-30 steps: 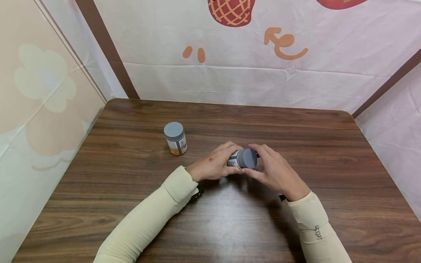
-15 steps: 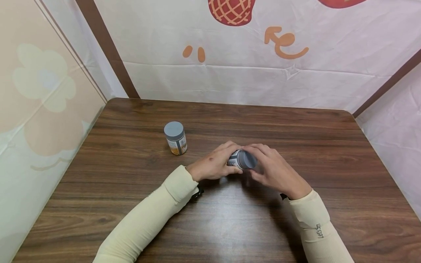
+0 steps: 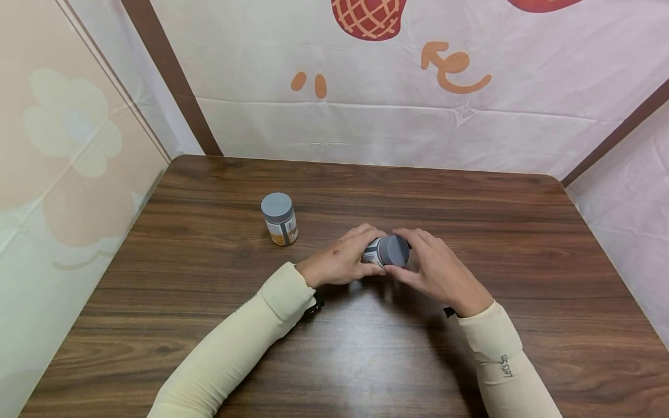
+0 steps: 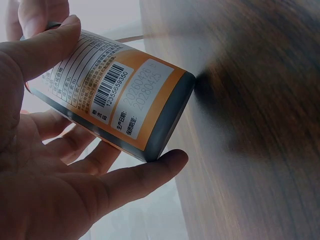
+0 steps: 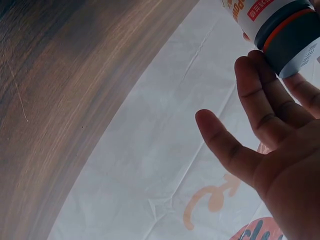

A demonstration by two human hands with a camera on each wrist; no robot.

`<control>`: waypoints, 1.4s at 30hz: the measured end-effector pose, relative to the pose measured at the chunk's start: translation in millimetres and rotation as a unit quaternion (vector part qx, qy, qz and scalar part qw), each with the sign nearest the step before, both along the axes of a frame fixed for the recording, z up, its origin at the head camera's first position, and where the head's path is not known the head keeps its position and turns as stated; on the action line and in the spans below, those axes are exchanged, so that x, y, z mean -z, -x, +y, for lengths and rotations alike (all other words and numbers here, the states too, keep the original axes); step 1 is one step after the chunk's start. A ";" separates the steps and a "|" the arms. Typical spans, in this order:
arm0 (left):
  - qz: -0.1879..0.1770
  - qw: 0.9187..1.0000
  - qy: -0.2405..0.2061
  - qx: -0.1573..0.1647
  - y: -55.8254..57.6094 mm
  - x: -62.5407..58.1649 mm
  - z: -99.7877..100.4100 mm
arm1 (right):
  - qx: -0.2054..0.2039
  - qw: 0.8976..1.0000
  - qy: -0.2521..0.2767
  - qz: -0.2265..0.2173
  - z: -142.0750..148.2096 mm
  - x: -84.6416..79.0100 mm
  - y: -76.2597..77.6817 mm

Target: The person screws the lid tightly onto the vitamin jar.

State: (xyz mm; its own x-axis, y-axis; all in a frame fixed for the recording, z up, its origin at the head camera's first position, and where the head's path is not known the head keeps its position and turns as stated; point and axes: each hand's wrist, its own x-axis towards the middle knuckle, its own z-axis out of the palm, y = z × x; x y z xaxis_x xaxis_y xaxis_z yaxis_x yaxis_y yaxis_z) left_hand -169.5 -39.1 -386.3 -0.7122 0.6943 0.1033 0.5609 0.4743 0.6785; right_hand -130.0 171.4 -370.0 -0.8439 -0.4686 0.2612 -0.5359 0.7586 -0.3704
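My left hand grips a small supplement jar round its body, thumb along the near side. The jar leans with its grey lid to the right, and its bottom edge is right at the tabletop in the left wrist view. White label panels with a barcode and an orange band show there. My right hand holds the lid between thumb and forefinger at its rim. In the right wrist view several fingertips lie against the dark lid, above which runs a thin orange-red ring.
A second jar with the same grey lid stands upright on the brown wooden table, left of and beyond the hands. White printed cloth hangs behind the table's far edge and along both sides.
My right fingers shifted inward over the lid half a second ago, then came back out to its rim. The left hand and the jar stay in place.
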 end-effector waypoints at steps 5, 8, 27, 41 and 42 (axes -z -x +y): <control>0.000 1.000 0.001 -0.002 0.2 0.0 0.2 | 0.016 1.000 0.009 -0.025 -0.9 -0.6 0.6; 0.001 1.000 0.005 -0.003 0.3 0.2 0.6 | 0.005 1.000 0.006 -0.010 0.1 -0.2 1.2; 0.008 1.000 0.002 0.001 0.2 1.5 0.3 | -0.079 0.995 0.010 0.058 1.4 2.4 1.6; -0.002 1.000 0.006 -0.004 0.1 0.1 0.9 | -0.008 1.000 0.008 0.025 -1.6 1.3 -0.5; -0.002 1.000 0.006 -0.004 0.1 0.0 0.8 | -0.003 1.000 0.007 0.022 -2.1 0.8 -0.4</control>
